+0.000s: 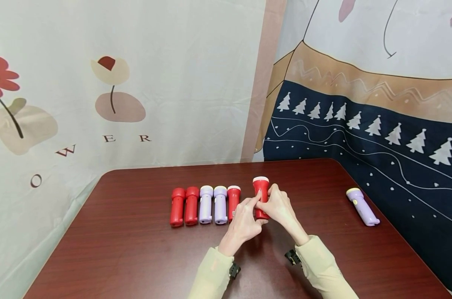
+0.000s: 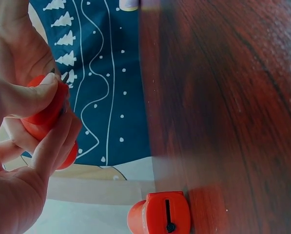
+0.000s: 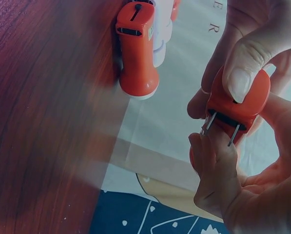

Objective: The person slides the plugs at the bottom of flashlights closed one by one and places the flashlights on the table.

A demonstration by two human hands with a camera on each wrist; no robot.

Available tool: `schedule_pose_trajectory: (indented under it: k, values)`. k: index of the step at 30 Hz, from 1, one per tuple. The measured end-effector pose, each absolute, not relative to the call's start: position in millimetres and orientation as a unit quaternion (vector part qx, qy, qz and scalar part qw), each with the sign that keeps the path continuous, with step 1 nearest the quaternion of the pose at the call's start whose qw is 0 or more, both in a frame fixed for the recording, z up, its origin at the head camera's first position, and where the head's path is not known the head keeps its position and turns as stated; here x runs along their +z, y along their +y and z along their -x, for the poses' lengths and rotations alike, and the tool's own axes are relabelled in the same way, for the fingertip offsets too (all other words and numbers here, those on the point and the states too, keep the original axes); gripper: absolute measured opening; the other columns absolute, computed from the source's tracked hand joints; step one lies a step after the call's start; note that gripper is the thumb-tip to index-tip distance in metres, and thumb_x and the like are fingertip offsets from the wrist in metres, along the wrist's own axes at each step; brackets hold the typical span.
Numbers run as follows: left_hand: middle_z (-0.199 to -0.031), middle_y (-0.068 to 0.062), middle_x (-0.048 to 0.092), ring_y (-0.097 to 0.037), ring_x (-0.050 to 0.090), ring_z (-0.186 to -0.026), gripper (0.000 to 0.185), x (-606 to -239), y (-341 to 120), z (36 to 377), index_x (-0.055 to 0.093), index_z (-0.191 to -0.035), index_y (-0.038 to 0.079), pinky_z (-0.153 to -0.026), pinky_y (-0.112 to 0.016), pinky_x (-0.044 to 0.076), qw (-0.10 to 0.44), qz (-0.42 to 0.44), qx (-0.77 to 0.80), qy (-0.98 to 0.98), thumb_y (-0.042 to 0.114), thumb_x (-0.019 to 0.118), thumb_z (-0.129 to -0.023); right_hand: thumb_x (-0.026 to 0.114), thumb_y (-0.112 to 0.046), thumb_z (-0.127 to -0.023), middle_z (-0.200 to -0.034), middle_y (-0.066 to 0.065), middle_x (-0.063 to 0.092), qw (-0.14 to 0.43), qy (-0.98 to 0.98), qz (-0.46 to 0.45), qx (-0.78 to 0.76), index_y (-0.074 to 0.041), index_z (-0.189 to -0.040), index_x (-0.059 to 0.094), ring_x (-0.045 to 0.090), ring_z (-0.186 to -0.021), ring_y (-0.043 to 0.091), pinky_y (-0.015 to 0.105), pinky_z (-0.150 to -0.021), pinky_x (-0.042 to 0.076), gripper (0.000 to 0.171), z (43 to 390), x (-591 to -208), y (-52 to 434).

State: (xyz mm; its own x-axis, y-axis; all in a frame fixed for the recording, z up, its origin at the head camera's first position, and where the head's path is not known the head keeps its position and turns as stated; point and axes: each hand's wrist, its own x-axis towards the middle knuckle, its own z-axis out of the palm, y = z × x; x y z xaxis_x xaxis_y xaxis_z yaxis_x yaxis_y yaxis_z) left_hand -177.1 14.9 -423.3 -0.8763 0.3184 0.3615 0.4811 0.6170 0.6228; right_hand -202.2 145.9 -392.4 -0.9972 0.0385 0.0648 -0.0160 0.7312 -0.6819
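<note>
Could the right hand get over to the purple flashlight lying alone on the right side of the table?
Probably yes: bare table lies between the right hand and the purple flashlight, but it now grips the red flashlight.

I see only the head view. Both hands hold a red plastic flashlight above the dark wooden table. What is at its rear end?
Observer: In the right wrist view, two metal plug prongs stick out from the rear of the red plastic flashlight.
Operator: Which hand touches them?
Observer: A left hand finger lies against one prong; the right hand thumb presses the rear.
Operator: Does the nearest red flashlight in the row show prongs?
Observer: No. The rear of that row flashlight shows only a dark slot, no prongs out.
</note>
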Motion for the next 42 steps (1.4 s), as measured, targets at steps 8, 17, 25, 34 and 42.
schedule_pose_trajectory:
  k: [8,17,25,34,42]
  values:
    - [-0.122,-0.011,0.062,-0.022,0.061,-0.105,0.072,-422.9,15.0,176.1,0.047,-0.14,0.008,-0.089,-0.033,0.054,0.097,0.224,-0.383,-0.891,0.016,0.077,-0.075,0.075,-0.025,-0.075,-0.072,0.012,0.056,0.038,-0.93,0.006,0.365,-0.001,-0.094,0.048,0.056,-0.052,0.015,0.027,-0.053,0.055,0.041,202.3,-392.8,145.8]
    - [-0.124,-0.01,0.06,-0.021,0.059,-0.107,0.075,-422.7,14.1,175.1,0.043,-0.143,0.011,-0.088,-0.032,0.054,0.081,0.225,-0.391,-0.889,0.013,0.076,-0.076,0.075,-0.025,-0.074,-0.072,0.011,0.055,0.036,-0.931,0.009,0.364,-0.001,-0.094,0.048,0.055,-0.052,0.015,0.028,-0.053,0.055,0.042,202.4,-393.7,146.4]
    - [-0.122,-0.01,0.061,-0.022,0.059,-0.108,0.072,-423.3,13.4,175.1,0.045,-0.141,0.009,-0.089,-0.031,0.054,0.093,0.235,-0.38,-0.89,0.011,0.075,-0.076,0.076,-0.026,-0.073,-0.073,0.012,0.055,0.034,-0.929,0.011,0.369,-0.001,-0.096,0.048,0.055,-0.053,0.015,0.027,-0.052,0.054,0.044,202.2,-394.3,147.2]
    - [-0.12,-0.012,0.061,-0.023,0.06,-0.104,0.069,-423.5,13.0,177.0,0.047,-0.14,0.007,-0.087,-0.029,0.054,0.091,0.24,-0.381,-0.888,0.008,0.075,-0.077,0.076,-0.025,-0.074,-0.074,0.012,0.055,0.03,-0.929,0.012,0.369,0.0,-0.097,0.047,0.056,-0.053,0.015,0.029,-0.054,0.055,0.044,201.8,-394.8,147.8]
    - [-0.121,-0.013,0.06,-0.024,0.06,-0.106,0.068,-424.3,12.6,178.4,0.046,-0.14,0.006,-0.088,-0.03,0.054,0.081,0.243,-0.372,-0.892,0.006,0.073,-0.077,0.076,-0.025,-0.074,-0.075,0.012,0.055,0.032,-0.93,0.009,0.366,0.001,-0.098,0.047,0.055,-0.053,0.015,0.029,-0.054,0.055,0.045,202.3,-396.0,147.8]
